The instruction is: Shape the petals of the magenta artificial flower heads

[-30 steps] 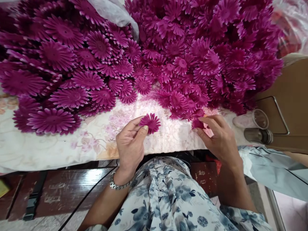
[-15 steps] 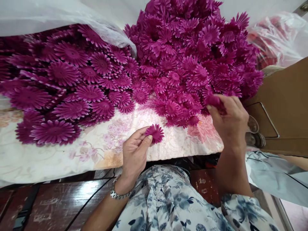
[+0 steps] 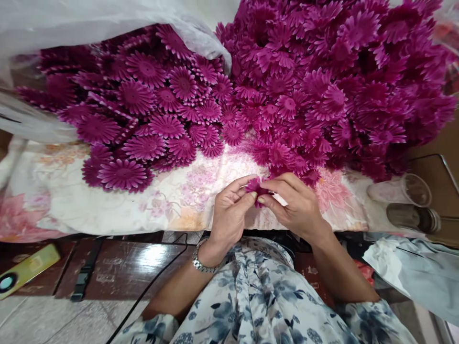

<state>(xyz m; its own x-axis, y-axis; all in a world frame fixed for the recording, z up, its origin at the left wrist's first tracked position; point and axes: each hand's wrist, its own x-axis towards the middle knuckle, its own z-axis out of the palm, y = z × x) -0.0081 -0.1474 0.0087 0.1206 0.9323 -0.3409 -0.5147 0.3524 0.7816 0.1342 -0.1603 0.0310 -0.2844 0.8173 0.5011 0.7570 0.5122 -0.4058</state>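
Observation:
Near the front edge of the cloth, my left hand [image 3: 228, 214] pinches a small magenta artificial flower [image 3: 254, 185] between thumb and fingers. From the other side, my right hand [image 3: 299, 205] closes thumb and forefinger on the petals at the flower's right edge. My fingers cover much of the flower, so how many layers it has is hidden. Beyond my hands lies a heap of loose magenta flower pieces [image 3: 287, 107], highest at the right. More flower heads with pale petal edges [image 3: 147, 143] are piled to the left, partly under clear plastic.
A floral cloth [image 3: 96, 210] covers the table. Translucent plastic sheeting [image 3: 107, 21] hangs over the left pile. At the right lie a clear plastic cup [image 3: 401, 190] and a glass jar [image 3: 412, 217], beside a cardboard box [image 3: 444, 162]. A yellow phone [image 3: 30, 270] rests on the dark bench at lower left.
My right hand has come left from the heap's edge, with a magenta piece in its fingers, to the flower in my left hand. The whole view has shifted, bringing the phone into sight.

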